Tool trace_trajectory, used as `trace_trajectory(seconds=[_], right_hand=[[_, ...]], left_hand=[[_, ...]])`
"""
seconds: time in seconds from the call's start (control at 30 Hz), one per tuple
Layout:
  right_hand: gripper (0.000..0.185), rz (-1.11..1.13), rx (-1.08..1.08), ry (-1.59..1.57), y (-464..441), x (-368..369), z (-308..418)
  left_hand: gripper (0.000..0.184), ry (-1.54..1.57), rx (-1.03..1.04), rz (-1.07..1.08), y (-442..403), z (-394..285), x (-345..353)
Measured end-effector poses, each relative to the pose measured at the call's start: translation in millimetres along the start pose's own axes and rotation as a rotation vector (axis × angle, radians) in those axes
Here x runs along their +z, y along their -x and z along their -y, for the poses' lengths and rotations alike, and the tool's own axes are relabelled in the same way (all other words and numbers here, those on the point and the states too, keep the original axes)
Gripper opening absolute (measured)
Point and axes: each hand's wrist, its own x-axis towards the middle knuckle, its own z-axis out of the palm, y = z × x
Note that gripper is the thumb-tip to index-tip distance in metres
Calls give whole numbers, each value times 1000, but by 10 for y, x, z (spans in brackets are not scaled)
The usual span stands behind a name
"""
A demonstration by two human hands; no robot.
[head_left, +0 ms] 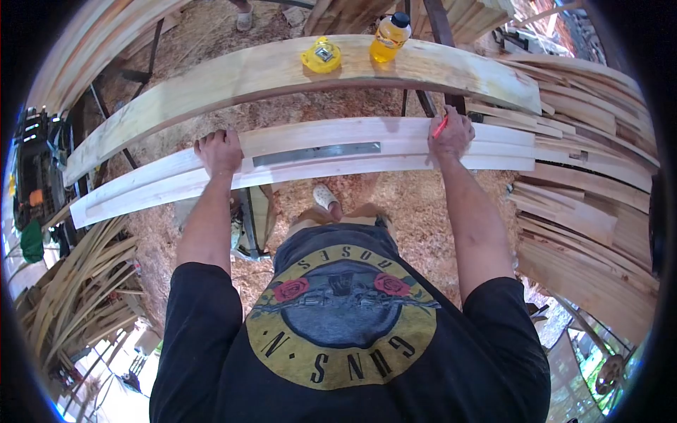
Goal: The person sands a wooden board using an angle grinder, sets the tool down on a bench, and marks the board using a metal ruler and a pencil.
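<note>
Pale planks point(317, 141) lie side by side across the view in front of me. My left hand point(219, 151) rests on their left part, its fingers curled over the far edge. My right hand point(451, 134) is on their right part, closed round a red marker point(441, 127). Between my hands a flat grey metal ruler point(317, 153) lies along the planks. Beyond them, on a thicker board point(247, 76), sit a yellow tape measure point(321, 56) and a bottle of yellow liquid with a black cap point(390, 37).
Stacked boards point(592, 204) fill the right side. Thin wood offcuts point(77, 282) are heaped at the lower left. Sawdust point(416, 204) covers the floor round my feet. A person's foot in a light shoe point(244, 20) shows at the top.
</note>
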Motion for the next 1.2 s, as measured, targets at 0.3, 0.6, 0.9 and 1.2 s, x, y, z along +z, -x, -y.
trace_trajectory(seconds=[0.3,0.6,0.9,1.2], right_hand=[[43,10,1,-13,7,14,-13],[43,14,9,9,-4,-4,12],[41,-24,-11,-8,0,34,-24],[39,-33,-1,-60,5,-52,38]], left_hand=[[51,-6,18,15,-30,38,44],[50,27,9,-18,-1,-4,-30],[44,62,33,-82,19,12,3],[43,59,47,-93,11,25,26]])
